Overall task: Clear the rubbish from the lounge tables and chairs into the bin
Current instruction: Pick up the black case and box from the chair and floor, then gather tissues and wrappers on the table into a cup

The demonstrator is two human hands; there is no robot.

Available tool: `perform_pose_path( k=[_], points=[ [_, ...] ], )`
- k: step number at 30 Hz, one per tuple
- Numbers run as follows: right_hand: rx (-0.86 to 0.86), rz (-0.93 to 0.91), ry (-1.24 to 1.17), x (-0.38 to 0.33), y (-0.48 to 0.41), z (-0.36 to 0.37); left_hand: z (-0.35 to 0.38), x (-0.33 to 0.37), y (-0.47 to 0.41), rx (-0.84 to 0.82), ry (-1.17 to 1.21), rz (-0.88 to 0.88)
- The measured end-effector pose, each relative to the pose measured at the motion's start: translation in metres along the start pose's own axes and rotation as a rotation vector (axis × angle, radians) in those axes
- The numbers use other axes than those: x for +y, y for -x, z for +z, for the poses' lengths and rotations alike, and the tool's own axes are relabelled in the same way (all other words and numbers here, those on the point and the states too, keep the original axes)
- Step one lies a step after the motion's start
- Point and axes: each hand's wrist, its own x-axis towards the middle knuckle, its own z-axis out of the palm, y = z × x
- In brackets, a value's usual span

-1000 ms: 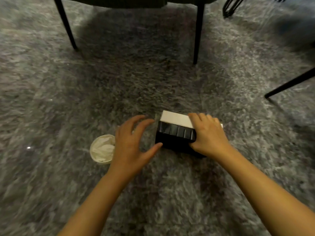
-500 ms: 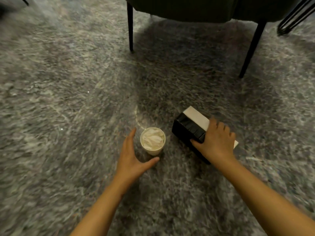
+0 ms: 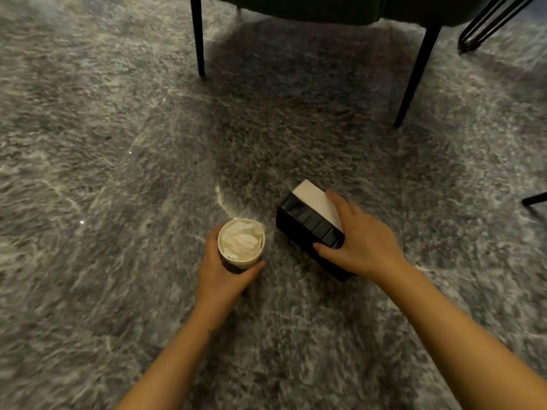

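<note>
**Both hands low on the carpet, one on a cup, one on a box**

Both bare forearms reach forward and down from the bottom edge of the view, well apart at the elbows and closer at the hands. The left hand (image 3: 220, 273) sits behind and under a paper cup (image 3: 241, 253), palm towards it. Its fingers (image 3: 211, 241) curl round the cup's left side and the thumb wraps the near right side, so the cup is gripped. The right hand (image 3: 361, 241) lies over the near end of a box (image 3: 307, 226). The thumb presses the ribbed black side, and the other fingers are spread loosely across the white top, the forefinger stretched out along it. How far they curl over the far edge cannot be seen.

The cup stands upright on the grey carpet (image 3: 88, 143) (a shaggy, mottled one), just beside the box but not touching it. It is filled nearly to the rim with crumpled white tissue (image 3: 241, 239). The box lies at an angle on the same carpet, to the right of the cup. It is closed on the faces that show.

Counted: two hands, one cup, one box. Beyond them, a dark chair (image 3: 296, 7) stands at the top on two thin black legs (image 3: 197, 37). One black wire frame (image 3: 485, 22) shows in the top right corner and one dark strut (image 3: 534, 199) at the right edge.
</note>
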Motion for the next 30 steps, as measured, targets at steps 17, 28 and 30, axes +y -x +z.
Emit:
perform_pose_path(
  k=[17, 28, 30],
  points=[
    [0.143, 0.077, -0.167, -0.039, -0.03, -0.074, -0.037, 0.103, -0.053, 0.165, 0.046, 0.029],
    [0.162, -0.126, -0.163, -0.225, -0.019, -0.391, -0.226, 0.409, -0.053, 0.411, 0.04, 0.044],
    [0.167, -0.186, -0.152, -0.271, -0.016, -0.467, -0.275, 0.482, -0.047, 0.465, 0.063, 0.038]
  ],
)
